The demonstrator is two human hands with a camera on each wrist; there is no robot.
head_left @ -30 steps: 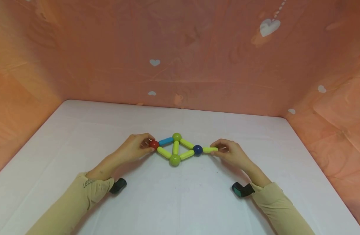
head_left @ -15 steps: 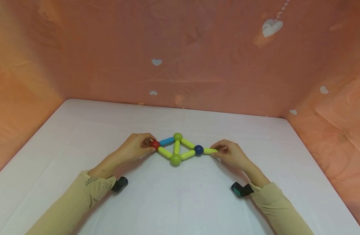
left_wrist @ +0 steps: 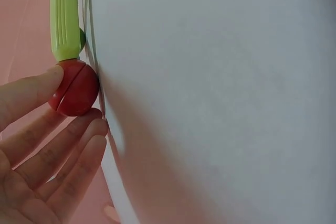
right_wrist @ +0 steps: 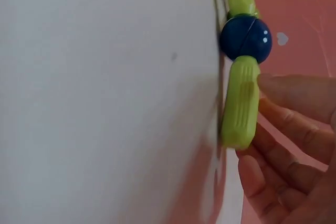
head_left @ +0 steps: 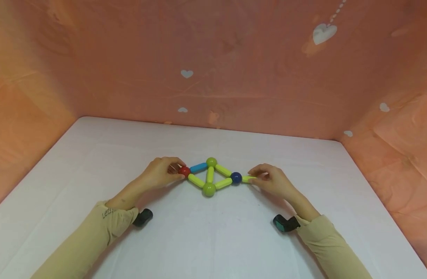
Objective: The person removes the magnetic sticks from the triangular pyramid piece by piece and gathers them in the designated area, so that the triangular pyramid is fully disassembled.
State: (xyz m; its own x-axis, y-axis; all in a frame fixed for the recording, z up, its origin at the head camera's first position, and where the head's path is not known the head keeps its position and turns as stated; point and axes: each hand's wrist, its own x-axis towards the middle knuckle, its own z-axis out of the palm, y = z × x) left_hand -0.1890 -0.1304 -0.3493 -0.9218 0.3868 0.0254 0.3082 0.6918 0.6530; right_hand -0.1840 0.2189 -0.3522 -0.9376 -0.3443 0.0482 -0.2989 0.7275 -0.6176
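A flat diamond of toy building rods and balls lies on the white table. My left hand (head_left: 161, 171) pinches the red ball (head_left: 184, 172) at its left corner, thumb on one side in the left wrist view. A blue rod (head_left: 198, 167) and a yellow-green rod (head_left: 196, 181) run from it to two green balls, the far one (head_left: 211, 162) and the near one (head_left: 209, 189). More yellow-green rods meet a dark blue ball (head_left: 236, 178) at the right corner. From there one rod (right_wrist: 242, 103) sticks outward, and my right hand (head_left: 272, 180) holds it between thumb and fingers.
The white tabletop (head_left: 213, 240) spreads around the diamond. Behind the table hangs an orange-pink cloth (head_left: 213, 58) printed with white hearts, which also encloses both sides. Dark wrist cameras, left (head_left: 143, 217) and right (head_left: 285, 223), jut inward from the sleeves.
The right hand has shifted slightly along the outer rod toward the blue ball, covering its free end. The left hand keeps its hold on the red ball. The whole view has drifted a little.
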